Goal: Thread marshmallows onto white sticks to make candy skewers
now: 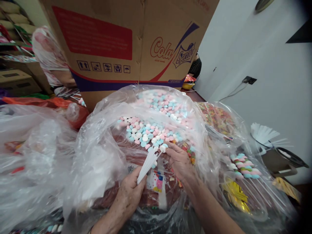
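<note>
My left hand (128, 191) is closed around a fanned bundle of white sticks (147, 166), tips pointing up and away. Just right of those tips, my right hand (180, 162) pinches a small white marshmallow (163, 148); one stick from the bundle reaches up to it. Whether the stick has pierced it I cannot tell. Beyond both hands, pink, blue and white marshmallows (143, 132) spill from a clear plastic bag (97, 122). A printed label (156, 181) lies below the sticks, and colourful gummy candies (188, 151) show beside my right hand.
A tall cardboard box (104, 37) stands behind the bag. At right are finished-looking marshmallow skewers (246, 166), gold ties (235, 195), a bag of gummies (216, 118) and a holder with white sticks (264, 134). Crumpled plastic (36, 156) covers the left. Another person (48, 52) is behind.
</note>
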`<action>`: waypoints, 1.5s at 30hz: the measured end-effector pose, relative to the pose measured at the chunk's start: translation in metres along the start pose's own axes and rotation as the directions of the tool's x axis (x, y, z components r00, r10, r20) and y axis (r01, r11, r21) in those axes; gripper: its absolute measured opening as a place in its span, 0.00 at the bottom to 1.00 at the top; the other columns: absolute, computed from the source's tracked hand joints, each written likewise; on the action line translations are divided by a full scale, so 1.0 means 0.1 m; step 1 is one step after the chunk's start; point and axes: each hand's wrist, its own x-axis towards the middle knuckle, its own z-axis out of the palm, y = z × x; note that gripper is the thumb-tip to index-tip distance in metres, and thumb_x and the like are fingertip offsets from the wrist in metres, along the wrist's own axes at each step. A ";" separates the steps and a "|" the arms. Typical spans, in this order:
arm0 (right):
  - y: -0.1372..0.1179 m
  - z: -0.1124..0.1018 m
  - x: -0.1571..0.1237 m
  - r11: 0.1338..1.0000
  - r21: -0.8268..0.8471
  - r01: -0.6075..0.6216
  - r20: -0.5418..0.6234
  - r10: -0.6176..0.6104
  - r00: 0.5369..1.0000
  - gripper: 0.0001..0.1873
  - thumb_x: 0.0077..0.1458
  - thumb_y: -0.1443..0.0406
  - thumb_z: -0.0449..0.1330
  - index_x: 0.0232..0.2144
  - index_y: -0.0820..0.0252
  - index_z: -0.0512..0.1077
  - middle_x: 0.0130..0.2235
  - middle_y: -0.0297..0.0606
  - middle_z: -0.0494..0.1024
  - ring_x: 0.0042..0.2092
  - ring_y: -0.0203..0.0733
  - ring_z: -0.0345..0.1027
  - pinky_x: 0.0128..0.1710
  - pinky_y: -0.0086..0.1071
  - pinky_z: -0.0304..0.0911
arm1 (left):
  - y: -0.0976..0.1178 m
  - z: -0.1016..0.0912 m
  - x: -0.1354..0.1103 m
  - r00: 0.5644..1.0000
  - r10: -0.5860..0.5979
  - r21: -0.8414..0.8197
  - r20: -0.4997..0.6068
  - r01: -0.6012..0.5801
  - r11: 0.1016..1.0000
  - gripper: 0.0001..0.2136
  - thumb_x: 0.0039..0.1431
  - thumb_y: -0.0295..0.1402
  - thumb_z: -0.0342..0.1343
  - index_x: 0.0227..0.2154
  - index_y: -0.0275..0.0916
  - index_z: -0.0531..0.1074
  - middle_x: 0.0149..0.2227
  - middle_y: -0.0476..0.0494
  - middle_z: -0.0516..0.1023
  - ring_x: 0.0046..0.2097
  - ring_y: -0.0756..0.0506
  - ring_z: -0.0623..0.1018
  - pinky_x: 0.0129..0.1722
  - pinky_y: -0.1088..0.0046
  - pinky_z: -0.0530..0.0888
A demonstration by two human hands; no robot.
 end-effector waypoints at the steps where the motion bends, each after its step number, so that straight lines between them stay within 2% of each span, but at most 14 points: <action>1: 0.00 -0.01 0.01 1.000 0.000 0.007 -0.002 -0.007 1.000 0.19 0.35 0.64 0.72 0.35 0.61 0.79 0.34 0.38 0.83 0.36 0.44 0.77 0.38 0.38 0.73 | -0.01 0.00 0.01 1.000 0.006 -0.004 -0.005 -0.006 1.000 0.13 0.58 0.39 0.47 0.31 0.40 0.74 0.20 0.53 0.68 0.23 0.46 0.68 0.25 0.73 0.64; 6: 0.01 -0.02 0.01 0.999 -0.006 0.035 0.015 -0.035 0.999 0.17 0.37 0.63 0.71 0.34 0.60 0.80 0.34 0.37 0.83 0.37 0.45 0.77 0.41 0.42 0.73 | -0.04 0.01 0.02 1.000 0.025 -0.033 -0.014 -0.025 0.999 0.12 0.58 0.39 0.48 0.33 0.40 0.75 0.19 0.54 0.67 0.23 0.47 0.67 0.23 0.74 0.63; 10: 0.01 -0.01 0.00 0.999 -0.023 0.039 0.038 -0.038 0.999 0.18 0.38 0.63 0.71 0.35 0.60 0.80 0.34 0.37 0.83 0.38 0.45 0.77 0.42 0.41 0.72 | -0.01 -0.01 0.01 0.999 0.030 -0.011 -0.018 -0.031 0.999 0.12 0.58 0.39 0.48 0.24 0.41 0.71 0.18 0.54 0.67 0.22 0.48 0.67 0.23 0.74 0.63; 14: -0.02 -0.14 0.06 0.957 -0.248 0.153 0.038 -0.148 0.988 0.18 0.46 0.60 0.67 0.41 0.59 0.79 0.37 0.37 0.82 0.39 0.46 0.76 0.44 0.43 0.72 | -0.02 -0.02 0.01 0.999 0.025 0.002 -0.043 -0.025 1.000 0.12 0.57 0.38 0.49 0.23 0.41 0.71 0.18 0.54 0.68 0.22 0.48 0.67 0.23 0.75 0.63; 16: -0.04 -0.28 0.12 0.779 -0.542 0.316 0.084 -0.324 0.942 0.16 0.52 0.62 0.62 0.43 0.58 0.78 0.41 0.38 0.82 0.43 0.47 0.75 0.48 0.45 0.70 | -0.04 -0.01 0.01 0.999 0.016 -0.002 -0.040 -0.016 1.000 0.12 0.57 0.39 0.49 0.26 0.40 0.73 0.18 0.54 0.69 0.22 0.47 0.67 0.23 0.74 0.64; 19: -0.01 -0.49 0.17 0.225 -0.827 0.515 0.368 -0.475 0.799 0.16 0.58 0.68 0.55 0.47 0.57 0.76 0.45 0.42 0.79 0.48 0.47 0.72 0.53 0.44 0.67 | -0.07 0.00 0.02 0.999 0.007 0.002 -0.038 -0.007 1.000 0.13 0.58 0.40 0.49 0.31 0.40 0.75 0.19 0.53 0.69 0.22 0.47 0.68 0.23 0.74 0.64; 21: 0.07 -0.57 0.16 -0.060 -0.821 0.568 0.542 -0.392 0.743 0.19 0.59 0.72 0.51 0.50 0.57 0.74 0.46 0.44 0.78 0.50 0.47 0.71 0.54 0.43 0.67 | -0.08 0.00 0.01 0.999 -0.001 0.003 -0.032 0.001 1.000 0.13 0.58 0.41 0.49 0.31 0.40 0.75 0.19 0.53 0.69 0.23 0.47 0.68 0.24 0.74 0.64; 24: 0.17 -0.59 0.12 -0.260 -0.774 0.577 0.631 -0.248 0.735 0.23 0.59 0.76 0.49 0.54 0.61 0.70 0.49 0.48 0.77 0.52 0.48 0.69 0.55 0.42 0.66 | -0.07 0.00 0.01 1.000 -0.015 0.002 -0.014 0.015 1.000 0.13 0.57 0.42 0.49 0.25 0.41 0.72 0.19 0.53 0.68 0.23 0.47 0.67 0.24 0.74 0.63; 29: -0.08 -0.63 0.11 -0.215 -0.827 0.520 0.562 -0.305 0.769 0.21 0.62 0.70 0.49 0.56 0.62 0.68 0.50 0.48 0.77 0.51 0.49 0.70 0.51 0.41 0.66 | -0.04 -0.01 0.01 0.999 -0.038 0.012 -0.012 0.038 0.999 0.13 0.56 0.42 0.49 0.21 0.42 0.68 0.18 0.54 0.66 0.22 0.48 0.65 0.23 0.74 0.62; 31: -0.25 -0.70 0.11 -0.202 -0.840 0.504 0.543 -0.288 0.789 0.16 0.62 0.69 0.50 0.49 0.60 0.73 0.45 0.45 0.79 0.47 0.47 0.72 0.47 0.39 0.67 | -0.02 -0.01 0.01 0.999 -0.040 0.009 -0.011 0.040 0.999 0.14 0.56 0.42 0.49 0.20 0.42 0.68 0.18 0.54 0.66 0.23 0.47 0.66 0.24 0.74 0.62; 33: -0.37 -0.76 0.09 -0.212 -0.811 0.545 0.579 -0.159 0.800 0.13 0.62 0.69 0.51 0.39 0.58 0.76 0.38 0.40 0.79 0.42 0.44 0.72 0.44 0.36 0.66 | -0.02 -0.02 0.01 0.999 -0.038 0.011 -0.011 0.038 0.999 0.14 0.56 0.42 0.49 0.19 0.42 0.68 0.19 0.53 0.67 0.24 0.47 0.67 0.25 0.73 0.63; 37: -0.35 -0.80 0.06 -0.293 -0.715 0.634 0.657 0.025 0.753 0.13 0.58 0.75 0.52 0.35 0.58 0.76 0.35 0.38 0.77 0.41 0.42 0.69 0.42 0.33 0.63 | -0.04 -0.02 0.00 0.999 -0.039 0.006 -0.008 0.039 0.999 0.14 0.56 0.42 0.48 0.19 0.42 0.67 0.19 0.53 0.68 0.23 0.47 0.67 0.24 0.73 0.63; 41: -0.21 -0.78 0.12 -0.432 -0.643 0.632 0.685 0.044 0.727 0.12 0.56 0.77 0.53 0.32 0.60 0.73 0.34 0.40 0.75 0.39 0.43 0.67 0.40 0.33 0.61 | -0.04 -0.02 0.00 0.999 -0.032 0.015 0.003 0.032 0.999 0.15 0.57 0.42 0.48 0.19 0.42 0.66 0.18 0.55 0.65 0.22 0.48 0.65 0.23 0.74 0.62; 45: -0.20 -0.81 0.14 -0.407 -0.648 0.645 0.710 -0.014 0.704 0.10 0.54 0.77 0.53 0.30 0.60 0.70 0.32 0.39 0.73 0.37 0.43 0.66 0.38 0.33 0.60 | -0.03 -0.03 0.01 0.999 -0.039 0.015 0.002 0.039 0.999 0.14 0.57 0.41 0.48 0.19 0.42 0.66 0.18 0.55 0.64 0.22 0.49 0.64 0.24 0.74 0.62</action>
